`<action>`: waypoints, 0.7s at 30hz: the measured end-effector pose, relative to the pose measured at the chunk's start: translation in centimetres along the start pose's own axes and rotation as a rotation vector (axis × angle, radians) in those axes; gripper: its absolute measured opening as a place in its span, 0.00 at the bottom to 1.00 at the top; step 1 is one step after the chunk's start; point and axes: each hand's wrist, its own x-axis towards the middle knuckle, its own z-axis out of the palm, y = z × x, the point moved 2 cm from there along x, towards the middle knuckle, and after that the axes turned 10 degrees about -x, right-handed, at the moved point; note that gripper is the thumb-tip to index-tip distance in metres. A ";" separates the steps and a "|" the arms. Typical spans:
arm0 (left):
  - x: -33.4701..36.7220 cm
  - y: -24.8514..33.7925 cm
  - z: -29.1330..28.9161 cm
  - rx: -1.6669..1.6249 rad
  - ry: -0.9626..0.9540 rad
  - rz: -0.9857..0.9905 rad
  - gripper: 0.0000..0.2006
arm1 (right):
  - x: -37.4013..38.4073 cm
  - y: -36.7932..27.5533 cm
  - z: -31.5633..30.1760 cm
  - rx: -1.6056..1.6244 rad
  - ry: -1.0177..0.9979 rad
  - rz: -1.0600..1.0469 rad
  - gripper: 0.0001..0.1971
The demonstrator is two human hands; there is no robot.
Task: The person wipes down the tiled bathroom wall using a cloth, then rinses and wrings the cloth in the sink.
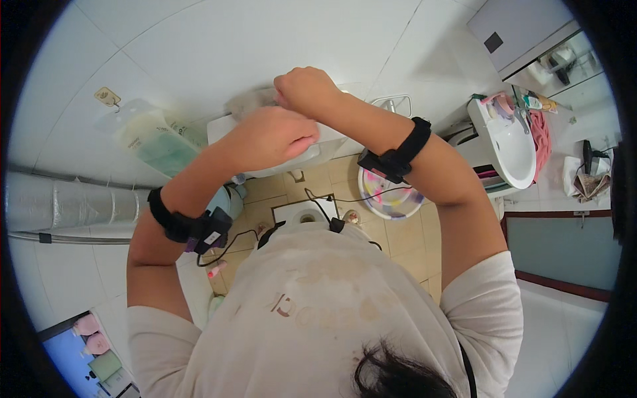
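My right hand (308, 91) is closed, knuckles up, in front of the white tiled wall. Just below and left of it, my left hand (273, 138) is closed too, its thumb folded in; the hands nearly touch. A light grey, blurred cloth (249, 101) shows behind the left hand, one end reaching the right hand's fingers. Whether the left hand holds part of it is hidden. Under both hands is a white basin-like fixture (308, 159) against the wall. Black straps with small boxes circle my left forearm (189, 199) and right forearm (391, 136).
A large translucent jug of green liquid (162, 142) stands left of my left hand. Below lie a squat toilet (306, 215) and a colourful round basin (388, 199). At right is a white washbasin (507, 142). A foil-wrapped pipe (79, 202) runs along the left.
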 end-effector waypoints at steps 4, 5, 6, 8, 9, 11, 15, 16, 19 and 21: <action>1.6 1.6 0.0 -0.105 0.131 0.146 0.05 | 1.4 1.0 -2.1 0.275 0.066 0.112 0.10; 1.7 2.1 -0.1 -0.114 0.132 0.064 0.06 | 1.6 1.8 -3.0 0.674 0.067 0.174 0.09; 1.8 2.3 0.0 -0.125 0.134 -0.020 0.07 | 1.7 2.5 -3.7 1.073 0.062 0.234 0.10; 1.5 2.3 1.1 -0.250 0.193 -0.084 0.10 | 1.5 3.3 -4.6 1.328 0.075 0.304 0.11; 1.3 2.0 1.6 -0.370 0.249 -0.147 0.12 | 1.5 3.5 -4.7 1.380 0.104 0.316 0.11; 1.4 1.5 2.6 -0.395 0.298 -0.117 0.14 | 2.0 4.1 -3.9 1.349 0.171 0.321 0.11; 0.7 -0.9 1.0 -0.143 0.471 -0.149 0.14 | 0.5 4.8 -2.6 0.878 0.312 0.337 0.10; 0.2 -3.0 0.9 -0.147 0.518 -0.248 0.15 | 0.0 4.5 -1.8 0.654 0.306 0.325 0.09; -2.6 -10.2 1.7 0.327 0.567 -0.266 0.19 | -1.8 3.2 3.0 0.208 0.154 0.202 0.11; -3.1 -11.7 4.1 0.458 0.523 -0.356 0.21 | -3.2 2.2 6.4 0.163 0.128 0.123 0.15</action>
